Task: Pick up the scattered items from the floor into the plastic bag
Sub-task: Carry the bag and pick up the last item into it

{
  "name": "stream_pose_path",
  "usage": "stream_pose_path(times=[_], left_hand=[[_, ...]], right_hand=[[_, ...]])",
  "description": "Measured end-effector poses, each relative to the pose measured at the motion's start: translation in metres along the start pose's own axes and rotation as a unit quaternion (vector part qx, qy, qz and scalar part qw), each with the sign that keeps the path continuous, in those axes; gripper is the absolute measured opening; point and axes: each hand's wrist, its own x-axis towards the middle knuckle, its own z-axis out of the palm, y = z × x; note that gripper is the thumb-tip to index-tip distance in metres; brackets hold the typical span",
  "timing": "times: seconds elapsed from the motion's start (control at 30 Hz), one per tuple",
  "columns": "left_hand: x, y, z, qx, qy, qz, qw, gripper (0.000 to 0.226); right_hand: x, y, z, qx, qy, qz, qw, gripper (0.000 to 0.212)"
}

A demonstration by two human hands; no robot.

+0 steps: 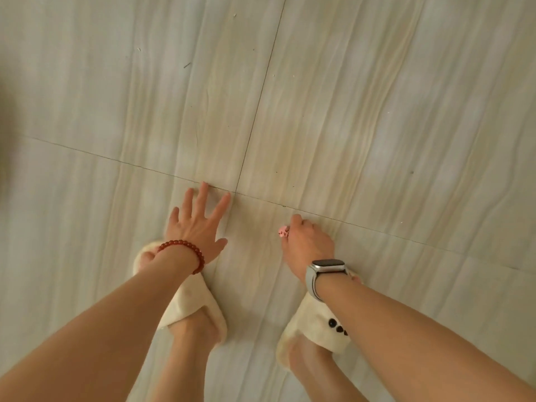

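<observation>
My left hand (pixel 197 224) hangs over the tiled floor (pixel 319 111) with its fingers spread straight and nothing in it; a red bead bracelet sits on that wrist. My right hand (pixel 307 242), with a watch on the wrist, has its fingers curled round a small pink item with dark marks (pixel 283 231), which pokes out at the thumb side. The rest of that item is hidden inside the hand. No plastic bag shows in the head view.
Both my feet stand below the hands in fluffy cream slippers, the left slipper (pixel 191 303) and the right slipper (pixel 319 329). Small specks of debris (pixel 187 65) lie on the pale tiles further ahead. Tile joints cross just beyond my fingers.
</observation>
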Motion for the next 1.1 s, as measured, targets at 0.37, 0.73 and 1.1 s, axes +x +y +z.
stream_pose_path(times=[0.37,0.73,1.1], left_hand=[[-0.018,-0.030,-0.045,-0.066,-0.027,0.040,0.997,0.066],[-0.009,-0.085,-0.007,-0.116,-0.025,-0.048,0.992,0.066],[-0.158,-0.150,-0.175,-0.474,0.123,-0.151,0.858,0.049]], right_hand=[[-0.004,-0.032,-0.019,-0.010,-0.074,0.074,0.994,0.035],[-0.012,-0.067,-0.013,0.010,-0.048,-0.014,0.999,0.023],[-0.114,-0.209,-0.224,0.155,0.053,-0.099,0.981,0.013]])
